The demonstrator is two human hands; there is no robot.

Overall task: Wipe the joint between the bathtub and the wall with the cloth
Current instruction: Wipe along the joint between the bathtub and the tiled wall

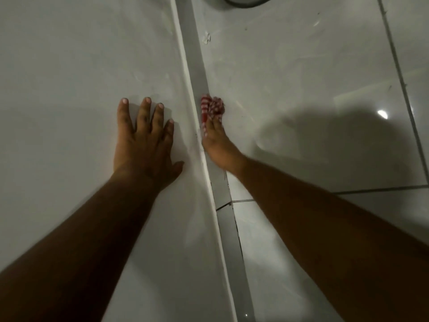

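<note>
A white sealant joint (185, 73) runs from top centre down to the bottom, between the white bathtub surface (69, 66) on the left and the tiled wall (290, 66) on the right. A grey strip (193, 54) lies along the joint on the wall side. My right hand (218, 145) is shut on a bunched red-and-white checked cloth (210, 108), pressed against the grey strip beside the joint. My left hand (144, 138) lies flat on the tub surface, fingers spread, holding nothing.
The wall tiles are glossy with dark grout lines (404, 94) and a light glare (382, 113). A dark curved object (246, 2) shows at the top edge. A small white smear (206, 38) marks the tile near the strip.
</note>
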